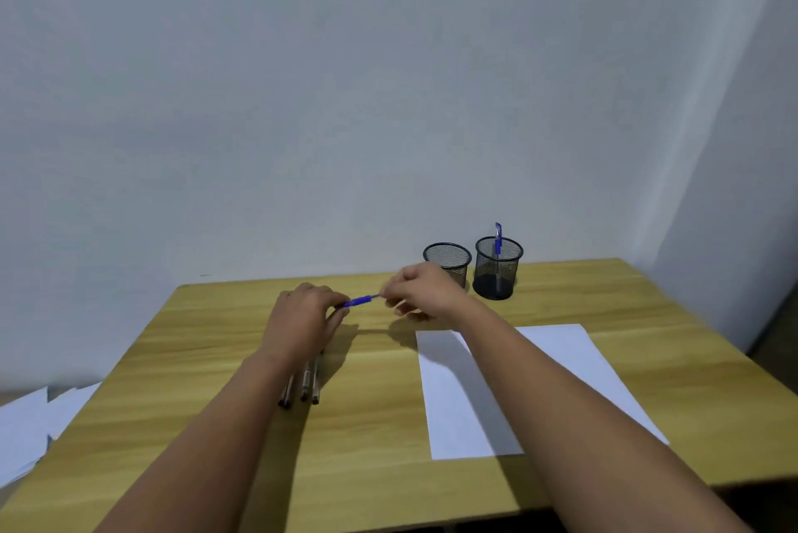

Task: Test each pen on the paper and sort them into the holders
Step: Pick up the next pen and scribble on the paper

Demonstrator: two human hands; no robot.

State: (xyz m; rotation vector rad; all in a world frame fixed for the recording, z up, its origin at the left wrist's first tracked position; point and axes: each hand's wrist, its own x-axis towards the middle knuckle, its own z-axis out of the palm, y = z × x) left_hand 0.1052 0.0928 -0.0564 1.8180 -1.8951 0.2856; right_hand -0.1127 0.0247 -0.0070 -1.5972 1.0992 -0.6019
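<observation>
Above the yellow wooden tabletop, slim blue pen pinched between left hand and right hand, one at each end, likely uncapping. Untested: several dark pens lying beneath left wrist. White paper sheet unmarked, as far as visible. Right black mesh holder containing one blue pen; left black mesh holder apparently empty. Sorting barely begun.

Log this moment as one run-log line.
both hands hold blue pen above table | right holder: one pen | left holder: empty | paper unmarked
</observation>
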